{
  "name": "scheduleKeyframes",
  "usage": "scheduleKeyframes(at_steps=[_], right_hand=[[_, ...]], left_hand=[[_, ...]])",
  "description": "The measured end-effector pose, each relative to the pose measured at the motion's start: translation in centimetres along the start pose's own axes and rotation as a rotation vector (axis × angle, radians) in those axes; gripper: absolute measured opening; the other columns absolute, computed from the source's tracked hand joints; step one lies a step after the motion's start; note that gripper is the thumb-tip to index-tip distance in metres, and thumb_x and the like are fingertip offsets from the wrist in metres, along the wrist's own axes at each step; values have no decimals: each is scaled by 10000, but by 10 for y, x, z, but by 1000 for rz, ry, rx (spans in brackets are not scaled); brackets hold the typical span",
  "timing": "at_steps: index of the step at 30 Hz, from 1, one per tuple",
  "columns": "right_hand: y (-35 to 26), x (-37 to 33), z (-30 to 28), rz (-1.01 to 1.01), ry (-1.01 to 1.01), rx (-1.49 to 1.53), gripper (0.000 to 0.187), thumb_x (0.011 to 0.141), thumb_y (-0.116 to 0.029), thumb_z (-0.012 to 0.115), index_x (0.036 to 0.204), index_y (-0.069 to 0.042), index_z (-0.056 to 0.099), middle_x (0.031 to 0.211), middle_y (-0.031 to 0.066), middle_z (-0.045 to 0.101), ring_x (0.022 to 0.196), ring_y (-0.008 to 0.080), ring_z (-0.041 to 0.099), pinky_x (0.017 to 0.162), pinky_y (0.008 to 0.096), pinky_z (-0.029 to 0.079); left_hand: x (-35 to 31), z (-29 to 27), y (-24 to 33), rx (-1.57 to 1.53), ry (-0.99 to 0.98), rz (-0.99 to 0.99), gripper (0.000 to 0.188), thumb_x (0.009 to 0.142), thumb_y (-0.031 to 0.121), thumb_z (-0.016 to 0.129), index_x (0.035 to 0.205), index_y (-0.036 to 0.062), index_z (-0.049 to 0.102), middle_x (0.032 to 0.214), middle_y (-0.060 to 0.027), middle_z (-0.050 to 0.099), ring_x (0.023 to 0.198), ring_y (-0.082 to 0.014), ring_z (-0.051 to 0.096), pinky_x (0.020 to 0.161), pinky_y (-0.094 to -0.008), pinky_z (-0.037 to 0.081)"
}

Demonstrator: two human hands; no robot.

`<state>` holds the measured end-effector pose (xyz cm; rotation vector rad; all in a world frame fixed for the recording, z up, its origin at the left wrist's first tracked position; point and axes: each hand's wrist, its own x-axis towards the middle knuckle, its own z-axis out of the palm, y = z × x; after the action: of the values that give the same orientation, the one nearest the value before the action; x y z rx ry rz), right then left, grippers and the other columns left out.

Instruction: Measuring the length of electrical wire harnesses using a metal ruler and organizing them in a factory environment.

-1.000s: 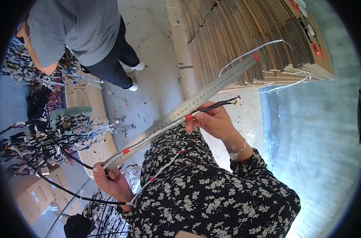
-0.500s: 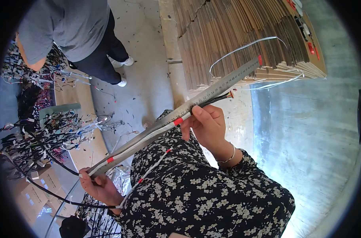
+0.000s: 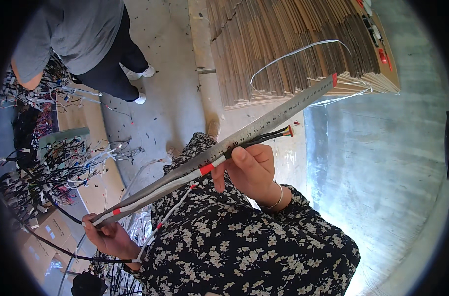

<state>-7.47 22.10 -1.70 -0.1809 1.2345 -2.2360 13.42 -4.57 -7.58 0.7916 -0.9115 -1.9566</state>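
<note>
Measuring seems in hand: the cable [image 3: 207,169] lies along the ruler [image 3: 283,111]. The left hand [image 3: 108,238] pinches both at the ruler's lower end; the right hand [image 3: 251,170], thumb to finger, pinches the cable past the ruler's middle. Reading calls for a taut cable.

Left grip [image 3: 108,238] pinched low, right grip [image 3: 252,170] pinched higher

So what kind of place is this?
Probably a workshop or small factory that deals with wiring: there are big heaps of wires at the left, a large stack of cardboard ahead, and a ruler held along a cable.
</note>
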Motion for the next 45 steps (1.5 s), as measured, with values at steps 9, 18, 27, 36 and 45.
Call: scheduleKeyframes(at_steps=[9,18,27,36,45], right_hand=[[-1,-1,4,-19,-17,37,378,1042,-172,432,919,137,612,801,194,675,620,231,649,589,326,540],[-1,-2,2,-89,-88,19,344,1040,-138,410,1033,162,576,896,228,674,653,240,660,609,341,557],[-1,-6,-1,-73,-112,45,340,1037,-164,438,1117,149,545,939,225,668,675,249,669,602,339,563],[1,-6,2,-110,-77,-23,373,1015,-201,474,1105,154,542,839,280,630,547,302,621,419,351,525],[-13,1,-5,113,-25,-262,381,1032,-215,464,909,91,655,738,121,668,598,162,619,530,268,489]], left_hand=[[-3,7,-2,20,26,8,284,1000,262,534,1018,-21,553,608,43,418,492,-6,346,421,-173,207],[-5,2,-1,0,13,13,269,1004,255,523,1000,-14,540,668,12,456,510,-12,377,429,-168,227],[-7,1,2,-64,-63,25,244,997,215,533,987,-29,545,796,-28,511,522,-35,383,449,-180,264],[-8,-3,2,-81,-60,29,229,991,193,537,985,-36,539,799,-41,509,535,-40,384,459,-186,271],[-9,2,0,-34,-3,23,233,977,235,566,938,7,545,720,-3,498,516,-29,394,430,-163,270]])
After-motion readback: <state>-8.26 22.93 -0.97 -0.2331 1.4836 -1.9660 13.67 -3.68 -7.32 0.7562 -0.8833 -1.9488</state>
